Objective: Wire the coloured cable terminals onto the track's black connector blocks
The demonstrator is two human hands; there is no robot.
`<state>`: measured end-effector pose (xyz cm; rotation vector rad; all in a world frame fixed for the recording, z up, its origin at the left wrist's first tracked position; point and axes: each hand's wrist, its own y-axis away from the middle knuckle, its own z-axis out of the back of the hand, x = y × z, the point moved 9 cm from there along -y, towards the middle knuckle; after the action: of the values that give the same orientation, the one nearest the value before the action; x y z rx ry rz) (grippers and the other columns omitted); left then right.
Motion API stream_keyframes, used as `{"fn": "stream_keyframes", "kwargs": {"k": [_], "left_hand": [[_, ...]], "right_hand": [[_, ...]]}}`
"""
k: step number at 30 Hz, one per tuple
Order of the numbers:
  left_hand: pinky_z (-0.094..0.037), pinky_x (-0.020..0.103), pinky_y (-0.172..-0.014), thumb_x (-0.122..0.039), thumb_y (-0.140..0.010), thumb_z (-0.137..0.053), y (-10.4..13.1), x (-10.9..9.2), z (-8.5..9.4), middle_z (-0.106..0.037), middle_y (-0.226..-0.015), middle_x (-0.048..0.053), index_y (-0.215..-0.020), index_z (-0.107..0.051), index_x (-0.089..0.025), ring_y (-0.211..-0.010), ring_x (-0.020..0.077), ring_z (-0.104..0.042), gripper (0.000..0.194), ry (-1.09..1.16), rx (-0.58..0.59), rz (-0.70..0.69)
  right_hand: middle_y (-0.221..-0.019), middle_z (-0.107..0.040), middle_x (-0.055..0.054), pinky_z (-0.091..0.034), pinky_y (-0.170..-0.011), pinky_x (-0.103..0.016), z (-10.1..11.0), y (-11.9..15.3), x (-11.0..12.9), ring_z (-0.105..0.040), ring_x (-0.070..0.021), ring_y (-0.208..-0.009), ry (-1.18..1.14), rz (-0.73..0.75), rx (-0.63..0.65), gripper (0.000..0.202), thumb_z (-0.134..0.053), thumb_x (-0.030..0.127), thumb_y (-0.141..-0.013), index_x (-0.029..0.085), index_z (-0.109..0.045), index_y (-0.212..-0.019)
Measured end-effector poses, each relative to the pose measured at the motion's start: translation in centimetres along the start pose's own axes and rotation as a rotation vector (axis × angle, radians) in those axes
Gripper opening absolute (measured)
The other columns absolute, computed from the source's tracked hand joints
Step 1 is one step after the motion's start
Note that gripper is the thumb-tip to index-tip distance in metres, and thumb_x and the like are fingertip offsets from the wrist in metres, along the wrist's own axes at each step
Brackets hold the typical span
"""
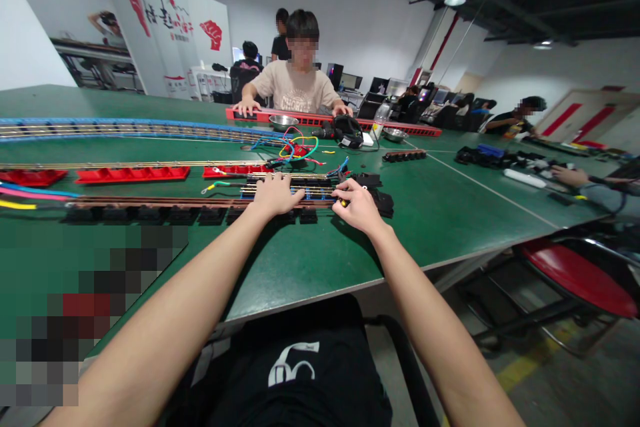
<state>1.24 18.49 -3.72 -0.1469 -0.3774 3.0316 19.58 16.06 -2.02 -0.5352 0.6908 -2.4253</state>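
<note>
A long brown rail strip with black brackets (150,203) lies on the green table in front of me. Flat across its right part rests my left hand (274,196), fingers forward and thumb spread to the right. My right hand (357,205) is at the rail's right end, fingertips drawn together around a small dark and yellow piece, mostly hidden by the fingers. Behind my fingers run more metal strips on black and blue holders. A green-yellow wire (216,185) with a ring end lies left of my left hand.
Red holders (133,175) carry another rail. Beyond are a blue rail (100,128), coloured wires (300,149), metal bowls (283,121), a bottle (381,120) and a black headset (349,131). A person opposite touches a long red rail (400,127). A red stool (580,273) stands at right.
</note>
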Motion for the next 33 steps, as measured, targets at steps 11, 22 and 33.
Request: {"fn": "stream_keyframes", "kwargs": {"k": [11, 22, 33], "left_hand": [[-0.041, 0.052, -0.097, -0.063, -0.087, -0.031, 0.0, -0.1, -0.2, -0.052, -0.138, 0.019, -0.133, -0.052, -0.015, -0.128, 0.0379, -0.044, 0.070, -0.005, 0.003, -0.005], [-0.040, 0.053, -0.099, -0.062, -0.087, -0.031, -0.1, 0.0, -0.4, -0.046, -0.144, 0.018, -0.134, -0.050, -0.016, -0.132, 0.0385, -0.040, 0.069, 0.020, 0.049, 0.014], [-0.038, 0.056, -0.101, -0.061, -0.087, -0.032, -0.1, 0.1, -0.5, -0.045, -0.145, 0.019, -0.134, -0.050, -0.014, -0.133, 0.0396, -0.039, 0.069, 0.037, 0.050, 0.011]], "right_hand": [[-0.112, -0.064, -0.008, -0.051, -0.087, -0.032, 0.7, 0.5, 0.4, -0.064, -0.0208, -0.097, -0.030, -0.002, -0.130, 0.021, -0.053, 0.026, -0.088, 0.023, -0.071, -0.099], [-0.104, -0.056, -0.010, -0.053, -0.083, -0.034, 2.5, 0.9, -3.6, -0.063, -0.0188, -0.089, -0.281, -0.237, -0.497, 0.030, -0.045, 0.037, -0.093, 0.019, -0.068, -0.097], [-0.080, -0.065, 0.001, -0.039, -0.035, -0.016, -0.5, 1.6, -8.3, -0.055, -0.0057, -0.045, -1.106, -0.704, -0.563, 0.024, -0.055, 0.043, -0.083, 0.020, -0.061, -0.089]]}}
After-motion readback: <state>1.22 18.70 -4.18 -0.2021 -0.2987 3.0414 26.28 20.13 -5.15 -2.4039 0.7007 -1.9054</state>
